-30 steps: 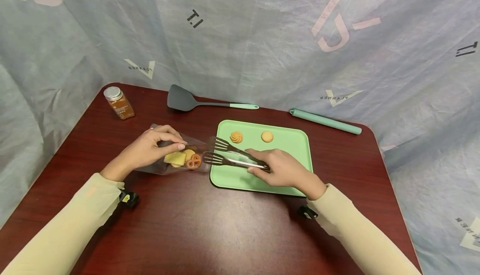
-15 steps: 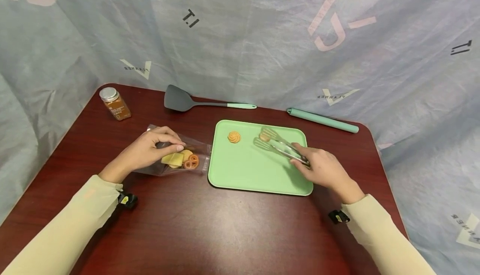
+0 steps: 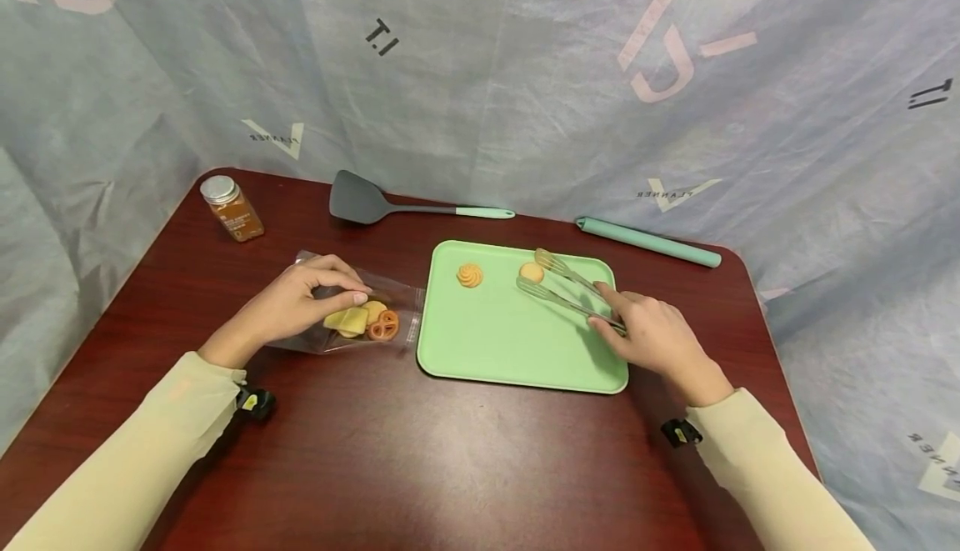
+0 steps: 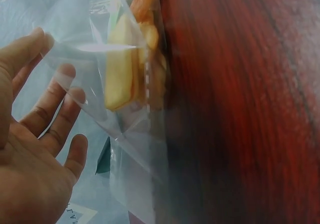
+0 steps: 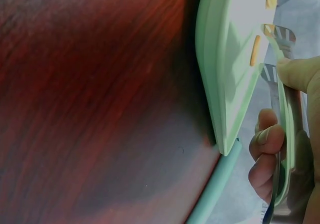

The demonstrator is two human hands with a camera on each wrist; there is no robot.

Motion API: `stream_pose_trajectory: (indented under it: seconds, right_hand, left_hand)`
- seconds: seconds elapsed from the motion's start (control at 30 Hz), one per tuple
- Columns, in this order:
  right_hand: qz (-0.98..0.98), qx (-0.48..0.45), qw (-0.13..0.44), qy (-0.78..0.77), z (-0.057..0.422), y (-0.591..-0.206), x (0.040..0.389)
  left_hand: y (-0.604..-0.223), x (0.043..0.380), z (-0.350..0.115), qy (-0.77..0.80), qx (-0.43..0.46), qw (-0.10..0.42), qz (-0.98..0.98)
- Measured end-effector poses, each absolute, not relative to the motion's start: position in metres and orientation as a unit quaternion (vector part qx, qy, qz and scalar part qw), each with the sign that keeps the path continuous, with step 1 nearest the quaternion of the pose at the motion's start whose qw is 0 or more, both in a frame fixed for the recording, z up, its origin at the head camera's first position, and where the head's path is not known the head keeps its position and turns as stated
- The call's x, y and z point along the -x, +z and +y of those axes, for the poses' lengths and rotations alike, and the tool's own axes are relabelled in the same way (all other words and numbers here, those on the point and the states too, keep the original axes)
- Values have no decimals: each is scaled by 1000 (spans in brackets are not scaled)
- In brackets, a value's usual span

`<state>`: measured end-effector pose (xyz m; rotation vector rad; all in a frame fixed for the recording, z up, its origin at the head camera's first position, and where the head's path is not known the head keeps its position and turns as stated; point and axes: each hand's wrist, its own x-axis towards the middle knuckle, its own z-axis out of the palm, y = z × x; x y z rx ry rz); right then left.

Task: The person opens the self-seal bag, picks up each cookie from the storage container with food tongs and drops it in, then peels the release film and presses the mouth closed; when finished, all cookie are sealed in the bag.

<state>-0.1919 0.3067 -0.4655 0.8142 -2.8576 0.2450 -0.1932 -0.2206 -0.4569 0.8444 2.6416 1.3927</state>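
My left hand [image 3: 315, 297] pinches the top film of a clear zip bag [image 4: 82, 48] between thumb and forefinger; the other fingers stay spread behind it. Inside the bag lie a pretzel [image 3: 384, 325] and pale yellow crackers [image 3: 347, 320]. Over the green tray [image 3: 517, 343] my right hand [image 3: 651, 330] grips a pair of tongs [image 3: 566, 305]. Their slotted tips are spread, one on each side of a round cookie [image 3: 532, 272] on the tray. A swirled cookie [image 3: 470, 275] sits to its left. The right wrist view shows thumb and fingers wrapped round the tongs' arms.
Along the back edge lie a grey spatula [image 3: 358, 198] with a mint handle and a teal rolling pin [image 3: 648, 242]. A spice jar [image 3: 234, 211] with a silver lid stands at the back left. Grey curtains hang behind the dark red table [image 3: 450, 459].
My right hand has carried the tongs from the bag's mouth rightward over the tray, and their tips now flank the round cookie. The left hand keeps its hold on the bag.
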Motion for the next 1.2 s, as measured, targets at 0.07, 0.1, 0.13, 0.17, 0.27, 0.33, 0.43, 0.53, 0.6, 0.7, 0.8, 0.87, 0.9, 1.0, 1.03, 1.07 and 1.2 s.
stream_pose_trajectory:
  seconds: [0.07,0.1,0.13,0.17,0.27,0.33,0.43,0.53,0.6,0.7,0.8,0.87,0.9,1.0,1.03,1.07,1.2]
  right_hand:
    - [-956,-269,78,83,307,-465,192]
    - [-957,-268,77,83,307,-465,192]
    - [-957,-266,76,83,308,-466,192]
    - [-958,-265,75,83,308,-465,192]
    - [-959,-261,74,85,308,-465,192]
    - [-959,-260,73,86,307,-465,192]
    - [-960,-257,70,85,307,-465,193]
    - [-961,-255,66,82,307,-465,193]
    - [-962,-253,65,80,307,-465,193]
    - [-962,-254,64,78,308,-465,193]
    - [-961,-256,67,79,307,-465,193]
    - [-961,-258,67,79,307,-464,194]
    - [-960,-259,68,78,306,-464,194]
    - [-960,-262,67,76,305,-463,194]
    - [-960,-262,67,75,304,-462,194]
    - [-960,-263,67,75,304,-462,194]
    - [-959,-265,65,74,304,-461,192]
  left_hand:
    - [-457,193,-221,448,-275,16,850]
    - [-457,194,-221,449,-277,14,850]
    - [-457,194,-220,449,-279,14,849]
    - [-457,194,-220,449,-280,13,848]
    - [-456,193,-220,450,-279,13,848]
    - [-456,193,-220,450,-277,13,849]
    - [-456,193,-219,451,-274,15,849]
    - [-456,193,-219,452,-274,16,849]
    - [-456,193,-219,451,-273,17,850]
    - [-455,193,-219,447,-270,18,853]
    - [-455,193,-219,441,-268,15,857]
    - [-455,193,-219,438,-267,13,859]
    - [-455,193,-219,436,-266,12,860]
    - [-456,193,-220,432,-261,11,863]
    - [-456,193,-220,431,-259,12,865]
    - [-456,193,-219,430,-258,13,865]
    - [-457,193,-219,431,-257,18,865]
